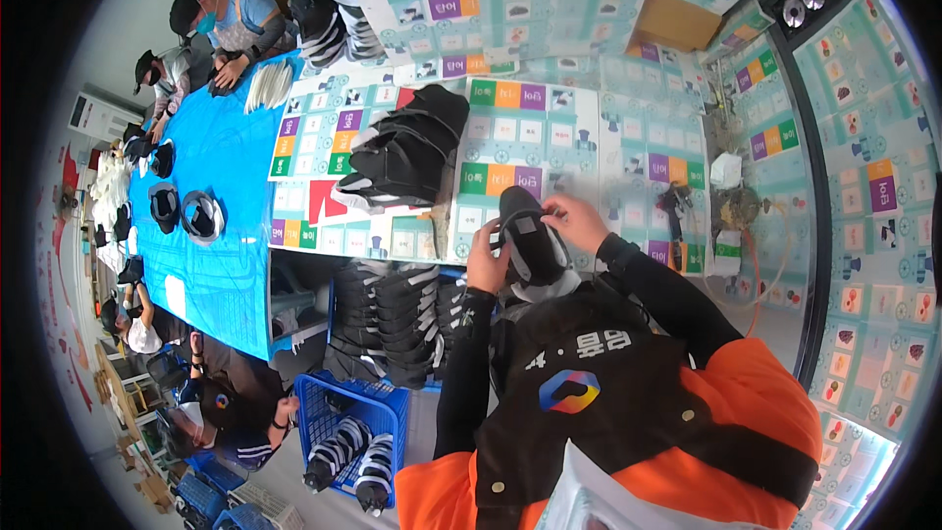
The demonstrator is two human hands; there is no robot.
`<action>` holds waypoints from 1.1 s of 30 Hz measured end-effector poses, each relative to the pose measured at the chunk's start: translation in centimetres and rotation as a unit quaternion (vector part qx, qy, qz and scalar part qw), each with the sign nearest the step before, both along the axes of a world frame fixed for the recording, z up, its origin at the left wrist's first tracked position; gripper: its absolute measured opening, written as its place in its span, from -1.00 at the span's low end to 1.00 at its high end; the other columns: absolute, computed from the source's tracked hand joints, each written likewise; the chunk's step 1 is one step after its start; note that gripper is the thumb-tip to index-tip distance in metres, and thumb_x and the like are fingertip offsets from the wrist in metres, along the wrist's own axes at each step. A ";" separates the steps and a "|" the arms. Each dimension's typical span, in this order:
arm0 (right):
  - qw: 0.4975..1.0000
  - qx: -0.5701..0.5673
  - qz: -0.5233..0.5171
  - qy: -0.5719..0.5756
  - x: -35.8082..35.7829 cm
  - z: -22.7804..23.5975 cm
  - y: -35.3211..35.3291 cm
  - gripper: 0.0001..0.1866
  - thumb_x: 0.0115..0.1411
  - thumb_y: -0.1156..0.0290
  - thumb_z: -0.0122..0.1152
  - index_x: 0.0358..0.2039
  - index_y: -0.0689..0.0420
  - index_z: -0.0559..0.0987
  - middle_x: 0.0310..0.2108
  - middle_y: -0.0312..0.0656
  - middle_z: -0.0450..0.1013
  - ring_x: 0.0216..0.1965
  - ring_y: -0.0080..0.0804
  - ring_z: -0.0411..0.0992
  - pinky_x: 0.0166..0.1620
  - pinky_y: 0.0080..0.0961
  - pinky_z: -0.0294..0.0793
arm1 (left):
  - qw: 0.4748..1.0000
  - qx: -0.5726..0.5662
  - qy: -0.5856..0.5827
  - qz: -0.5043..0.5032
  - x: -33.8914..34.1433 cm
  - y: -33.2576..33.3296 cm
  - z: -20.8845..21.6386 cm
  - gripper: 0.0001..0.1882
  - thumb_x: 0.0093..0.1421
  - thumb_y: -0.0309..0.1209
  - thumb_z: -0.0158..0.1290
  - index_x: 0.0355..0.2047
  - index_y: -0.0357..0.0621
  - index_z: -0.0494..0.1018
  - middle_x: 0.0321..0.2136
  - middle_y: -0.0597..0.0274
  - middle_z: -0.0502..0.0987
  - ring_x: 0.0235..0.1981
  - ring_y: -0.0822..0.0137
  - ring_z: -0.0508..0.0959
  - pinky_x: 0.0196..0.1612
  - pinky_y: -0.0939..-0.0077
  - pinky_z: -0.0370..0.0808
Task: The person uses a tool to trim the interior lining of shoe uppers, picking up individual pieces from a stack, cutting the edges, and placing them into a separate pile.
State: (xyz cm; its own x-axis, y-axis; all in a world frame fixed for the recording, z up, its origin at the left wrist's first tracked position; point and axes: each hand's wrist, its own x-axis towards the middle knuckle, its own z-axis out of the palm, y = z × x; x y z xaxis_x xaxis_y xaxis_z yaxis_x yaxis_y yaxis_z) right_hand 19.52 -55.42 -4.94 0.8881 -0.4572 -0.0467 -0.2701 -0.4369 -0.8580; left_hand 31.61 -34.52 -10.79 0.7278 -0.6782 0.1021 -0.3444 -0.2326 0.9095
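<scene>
Close in front of my body I hold a black cap [535, 243] with a small grey patch on it and a pale part at its lower end. My left hand [488, 257] is closed on the cap's left side. On the upper right, my right hand [577, 222] pinches the cap's edge between thumb and fingers. Just to the left, on the patterned table, lies a pile of black caps [410, 152] with some white parts showing. The inside of the held cap is hidden.
Stacked caps [388, 319] fill a space below the table's near edge. A blue basket [400, 402] with more caps stands on the floor. Further left, a blue-covered table [221, 265] carries caps and white pieces [268, 86]. Several other people work around it. A dark hanging tool [675, 211] is at right.
</scene>
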 end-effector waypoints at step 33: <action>0.971 -0.237 0.012 -0.030 -2.0 5.7 -3.2 -0.39 0.08 0.52 0.28 0.20 -0.06 0.51 0.29 -0.01 0.33 0.18 0.05 0.41 0.19 -0.20 0.48 | 0.946 0.012 0.294 -0.137 2.6 -8.0 9.2 -0.54 0.37 -0.28 0.15 0.13 -0.38 0.45 -0.06 0.11 0.60 -0.03 0.37 0.54 0.08 0.49 0.44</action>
